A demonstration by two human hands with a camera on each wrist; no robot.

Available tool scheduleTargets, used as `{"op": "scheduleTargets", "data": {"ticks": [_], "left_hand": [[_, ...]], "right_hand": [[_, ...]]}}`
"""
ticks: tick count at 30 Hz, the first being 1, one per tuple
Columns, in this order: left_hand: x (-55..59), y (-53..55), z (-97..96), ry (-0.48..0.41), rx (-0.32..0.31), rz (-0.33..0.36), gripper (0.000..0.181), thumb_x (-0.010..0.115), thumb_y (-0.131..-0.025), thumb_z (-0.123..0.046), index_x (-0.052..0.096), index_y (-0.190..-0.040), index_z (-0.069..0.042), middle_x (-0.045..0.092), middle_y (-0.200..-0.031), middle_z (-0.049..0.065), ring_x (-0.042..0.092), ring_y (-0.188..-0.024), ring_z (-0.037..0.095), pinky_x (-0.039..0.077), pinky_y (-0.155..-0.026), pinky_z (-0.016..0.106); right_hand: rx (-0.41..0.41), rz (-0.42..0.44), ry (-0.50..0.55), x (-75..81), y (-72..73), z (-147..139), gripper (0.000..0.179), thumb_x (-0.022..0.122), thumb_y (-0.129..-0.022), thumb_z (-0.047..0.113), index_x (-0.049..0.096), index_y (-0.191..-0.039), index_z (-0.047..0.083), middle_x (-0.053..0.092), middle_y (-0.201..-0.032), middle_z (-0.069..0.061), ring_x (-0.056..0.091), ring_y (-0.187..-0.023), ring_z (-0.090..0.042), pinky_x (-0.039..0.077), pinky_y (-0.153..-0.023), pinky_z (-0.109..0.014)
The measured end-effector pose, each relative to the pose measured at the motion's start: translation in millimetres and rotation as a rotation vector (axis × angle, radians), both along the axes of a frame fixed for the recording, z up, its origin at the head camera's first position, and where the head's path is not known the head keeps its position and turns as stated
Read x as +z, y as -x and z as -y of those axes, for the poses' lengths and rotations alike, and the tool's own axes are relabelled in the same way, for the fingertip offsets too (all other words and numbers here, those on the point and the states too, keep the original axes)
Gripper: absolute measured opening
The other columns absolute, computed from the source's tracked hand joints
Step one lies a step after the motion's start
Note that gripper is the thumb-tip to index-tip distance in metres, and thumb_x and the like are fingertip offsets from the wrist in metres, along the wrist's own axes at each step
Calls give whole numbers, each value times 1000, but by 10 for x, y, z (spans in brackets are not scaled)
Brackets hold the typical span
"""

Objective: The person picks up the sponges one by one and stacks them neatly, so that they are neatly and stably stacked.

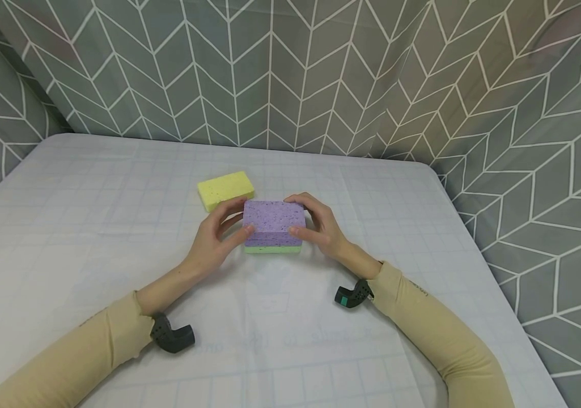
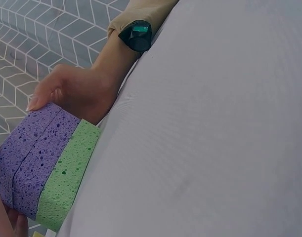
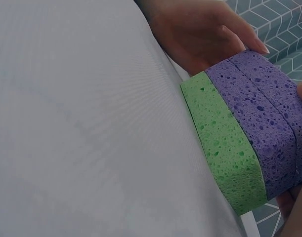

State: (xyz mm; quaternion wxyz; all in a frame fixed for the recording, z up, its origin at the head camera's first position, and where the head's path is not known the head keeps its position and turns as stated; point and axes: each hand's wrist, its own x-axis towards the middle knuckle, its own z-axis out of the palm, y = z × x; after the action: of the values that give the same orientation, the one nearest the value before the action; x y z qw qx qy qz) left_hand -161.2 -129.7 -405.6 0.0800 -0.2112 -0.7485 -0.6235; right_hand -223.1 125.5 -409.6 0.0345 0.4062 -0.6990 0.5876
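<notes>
Stacked in the middle of the table are three sponges: a green sponge (image 3: 225,143) at the bottom, a purple sponge (image 3: 254,123) on it, and an upper purple sponge (image 1: 273,213) on top. A thin seam parts the two purple layers in both wrist views. My left hand (image 1: 211,238) pinches the stack's left end, thumb at the near side and fingers behind. At the right end my right hand (image 1: 326,226) holds the upper purple sponge in the same way, thumb in front. The far fingertips are partly hidden behind the stack.
Just behind my left hand lies a yellow sponge (image 1: 226,190), slightly turned. A white cloth with a faint grid covers the table (image 1: 91,226). Grey patterned curtains (image 1: 280,73) hang along the back and right edges.
</notes>
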Motion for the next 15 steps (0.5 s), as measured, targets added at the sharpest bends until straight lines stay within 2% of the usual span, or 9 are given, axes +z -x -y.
{"op": "scheduleTargets", "data": {"ticks": [8, 15], "left_hand": [[1, 14, 5, -4, -8, -3, 57, 66, -93, -3, 43, -145, 2, 47, -148, 16, 47, -135, 29, 41, -117, 42], [3, 29, 19, 34, -5, -25, 55, 66, -93, -5, 44, -143, 4, 47, -148, 19, 48, -135, 31, 40, -118, 45]], "right_hand": [[3, -5, 4, 2, -3, -1, 56, 65, -85, 31, 57, -128, -4, 60, -113, -21, 55, -100, -21, 49, -92, -30], [-1, -5, -3, -2, 3, 0, 57, 65, -84, 32, 57, -127, -5, 60, -113, -21, 54, -101, -22, 49, -92, -31]]}}
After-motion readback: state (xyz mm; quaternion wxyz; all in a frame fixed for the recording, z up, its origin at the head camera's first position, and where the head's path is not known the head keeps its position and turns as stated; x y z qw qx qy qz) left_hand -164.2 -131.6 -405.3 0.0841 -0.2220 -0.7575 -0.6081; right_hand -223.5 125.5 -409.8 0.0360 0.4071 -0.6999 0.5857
